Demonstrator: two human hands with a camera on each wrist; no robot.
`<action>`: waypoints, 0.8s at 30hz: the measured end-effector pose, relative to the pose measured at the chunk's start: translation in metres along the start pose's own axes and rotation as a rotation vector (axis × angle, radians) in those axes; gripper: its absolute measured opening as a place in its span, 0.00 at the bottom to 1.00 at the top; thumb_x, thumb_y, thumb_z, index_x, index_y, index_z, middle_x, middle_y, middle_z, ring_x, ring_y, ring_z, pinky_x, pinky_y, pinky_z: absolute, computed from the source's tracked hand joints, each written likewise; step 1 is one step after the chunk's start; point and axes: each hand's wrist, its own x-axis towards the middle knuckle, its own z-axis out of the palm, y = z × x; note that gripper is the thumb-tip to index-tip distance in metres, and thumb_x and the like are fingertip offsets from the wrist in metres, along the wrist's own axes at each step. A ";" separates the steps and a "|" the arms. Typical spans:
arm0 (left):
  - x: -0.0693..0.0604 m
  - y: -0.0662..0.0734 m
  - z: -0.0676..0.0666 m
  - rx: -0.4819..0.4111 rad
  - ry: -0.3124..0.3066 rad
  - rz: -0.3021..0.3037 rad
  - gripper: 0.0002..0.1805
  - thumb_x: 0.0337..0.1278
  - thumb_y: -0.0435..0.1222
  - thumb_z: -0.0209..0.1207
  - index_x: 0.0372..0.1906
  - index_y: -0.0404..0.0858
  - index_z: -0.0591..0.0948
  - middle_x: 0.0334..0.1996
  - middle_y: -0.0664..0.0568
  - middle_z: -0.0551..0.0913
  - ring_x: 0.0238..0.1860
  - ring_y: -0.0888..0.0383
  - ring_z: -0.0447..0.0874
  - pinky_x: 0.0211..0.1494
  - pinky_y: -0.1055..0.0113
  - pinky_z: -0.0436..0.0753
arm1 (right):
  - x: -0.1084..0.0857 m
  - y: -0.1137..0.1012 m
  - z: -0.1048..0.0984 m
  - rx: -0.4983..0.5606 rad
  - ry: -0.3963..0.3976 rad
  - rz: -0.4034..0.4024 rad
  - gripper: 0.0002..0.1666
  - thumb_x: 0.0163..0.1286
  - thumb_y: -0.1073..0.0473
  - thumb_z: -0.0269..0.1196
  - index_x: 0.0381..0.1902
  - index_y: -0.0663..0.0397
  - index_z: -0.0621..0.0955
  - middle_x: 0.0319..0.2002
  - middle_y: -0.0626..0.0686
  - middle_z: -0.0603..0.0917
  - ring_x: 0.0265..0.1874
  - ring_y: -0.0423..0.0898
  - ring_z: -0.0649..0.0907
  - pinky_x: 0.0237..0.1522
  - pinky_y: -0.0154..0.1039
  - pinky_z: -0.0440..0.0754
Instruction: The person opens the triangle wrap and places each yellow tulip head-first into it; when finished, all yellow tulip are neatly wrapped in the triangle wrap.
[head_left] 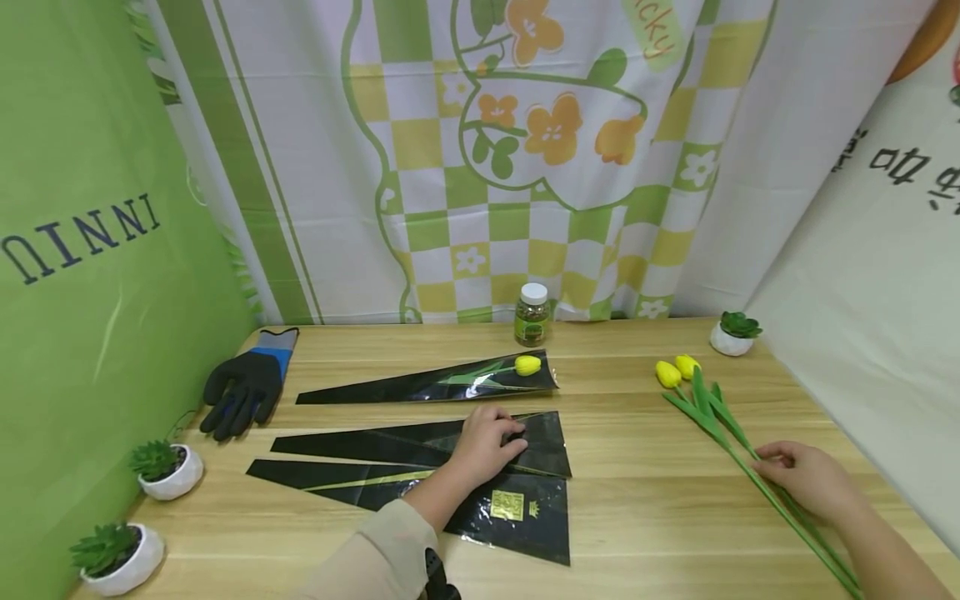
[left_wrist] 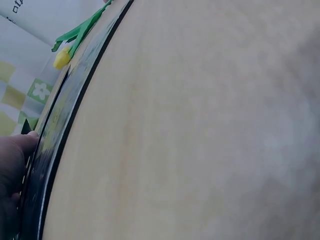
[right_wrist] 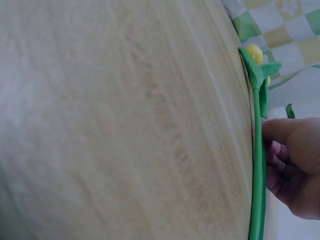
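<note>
In the head view, my left hand (head_left: 487,446) rests on the middle black flower sleeve (head_left: 546,442), its fingers loosely bent over the wide end. Nearer me lies a second black sleeve (head_left: 540,525) with a gold print, partly under the left forearm. Farther back, another sleeve (head_left: 405,390) has a yellow tulip (head_left: 527,365) on or inside it; I cannot tell which. My right hand (head_left: 806,479) is at the stems of two yellow tulips (head_left: 723,429) lying on the right. In the right wrist view, its thumb and curled fingers pinch a green stem (right_wrist: 263,150) behind the front one.
A lidded glass jar (head_left: 532,317) stands at the back of the wooden table (head_left: 615,517). A black and blue work glove (head_left: 251,383) lies at the left. Small potted succulents stand at left (head_left: 168,471), front left (head_left: 120,558) and back right (head_left: 735,333). Curtains enclose the table.
</note>
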 end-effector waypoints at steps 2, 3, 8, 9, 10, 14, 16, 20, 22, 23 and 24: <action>0.000 0.000 0.000 -0.007 0.005 -0.003 0.13 0.62 0.44 0.63 0.48 0.45 0.88 0.50 0.50 0.79 0.53 0.51 0.74 0.58 0.53 0.73 | 0.000 0.000 0.001 -0.010 0.018 -0.003 0.29 0.75 0.48 0.55 0.53 0.72 0.77 0.40 0.61 0.85 0.39 0.55 0.83 0.38 0.53 0.79; -0.001 0.000 0.001 -0.005 0.008 -0.003 0.13 0.62 0.44 0.64 0.48 0.46 0.88 0.50 0.50 0.79 0.53 0.51 0.74 0.58 0.54 0.73 | 0.000 0.000 0.001 -0.014 0.027 -0.007 0.28 0.75 0.48 0.54 0.52 0.72 0.77 0.40 0.61 0.85 0.39 0.56 0.83 0.39 0.54 0.79; -0.001 -0.001 0.003 0.027 0.020 0.007 0.11 0.62 0.44 0.63 0.46 0.49 0.89 0.48 0.51 0.80 0.50 0.53 0.75 0.55 0.57 0.74 | 0.001 -0.001 0.002 -0.055 0.075 -0.026 0.21 0.72 0.56 0.56 0.47 0.73 0.78 0.36 0.59 0.84 0.36 0.56 0.83 0.37 0.54 0.79; -0.001 -0.001 0.003 0.043 0.023 0.014 0.11 0.62 0.45 0.63 0.45 0.49 0.89 0.48 0.52 0.81 0.50 0.54 0.75 0.54 0.57 0.74 | 0.002 -0.001 0.002 -0.066 0.084 -0.028 0.20 0.71 0.57 0.56 0.46 0.73 0.78 0.36 0.60 0.84 0.36 0.57 0.82 0.36 0.55 0.78; -0.001 -0.001 0.003 0.055 0.021 0.016 0.11 0.62 0.45 0.63 0.45 0.50 0.89 0.48 0.52 0.81 0.49 0.54 0.75 0.54 0.58 0.75 | 0.002 -0.001 0.002 -0.075 0.092 -0.028 0.19 0.71 0.58 0.56 0.46 0.73 0.78 0.35 0.61 0.84 0.35 0.57 0.82 0.36 0.55 0.78; 0.000 -0.001 0.002 0.113 0.019 0.037 0.11 0.63 0.46 0.62 0.45 0.52 0.89 0.47 0.53 0.82 0.49 0.55 0.77 0.55 0.59 0.76 | 0.001 -0.001 0.000 -0.106 0.107 -0.025 0.19 0.70 0.59 0.55 0.47 0.73 0.78 0.38 0.67 0.84 0.38 0.65 0.82 0.37 0.59 0.78; 0.001 -0.001 0.003 0.133 0.021 0.047 0.11 0.64 0.47 0.61 0.45 0.52 0.89 0.47 0.54 0.82 0.50 0.56 0.77 0.56 0.58 0.76 | 0.001 0.000 -0.001 -0.112 0.098 -0.028 0.21 0.71 0.59 0.54 0.50 0.75 0.77 0.38 0.68 0.83 0.37 0.64 0.82 0.37 0.59 0.78; 0.001 -0.003 0.004 0.152 0.049 0.066 0.10 0.63 0.47 0.61 0.42 0.51 0.90 0.46 0.55 0.83 0.50 0.56 0.79 0.57 0.57 0.77 | -0.001 0.003 -0.003 -0.079 0.067 -0.030 0.25 0.74 0.59 0.49 0.56 0.79 0.72 0.45 0.74 0.81 0.39 0.64 0.81 0.38 0.59 0.78; 0.000 -0.003 0.005 0.134 0.077 0.066 0.10 0.62 0.46 0.62 0.41 0.51 0.90 0.45 0.55 0.84 0.50 0.56 0.79 0.56 0.57 0.77 | -0.001 0.004 -0.005 -0.041 0.056 -0.025 0.26 0.76 0.59 0.47 0.58 0.81 0.70 0.48 0.78 0.78 0.42 0.68 0.80 0.39 0.60 0.78; 0.000 -0.004 0.006 0.116 0.090 0.061 0.09 0.62 0.46 0.63 0.41 0.50 0.90 0.45 0.55 0.84 0.49 0.56 0.80 0.56 0.57 0.78 | -0.002 0.004 -0.006 -0.019 0.054 -0.023 0.27 0.78 0.58 0.46 0.59 0.82 0.69 0.51 0.80 0.76 0.44 0.72 0.79 0.40 0.61 0.78; 0.000 -0.004 0.006 0.097 0.103 0.054 0.09 0.62 0.46 0.63 0.40 0.50 0.90 0.44 0.55 0.85 0.49 0.56 0.80 0.56 0.57 0.78 | -0.002 0.004 -0.007 -0.001 0.055 -0.021 0.28 0.78 0.57 0.45 0.59 0.83 0.68 0.51 0.80 0.76 0.46 0.74 0.78 0.41 0.61 0.79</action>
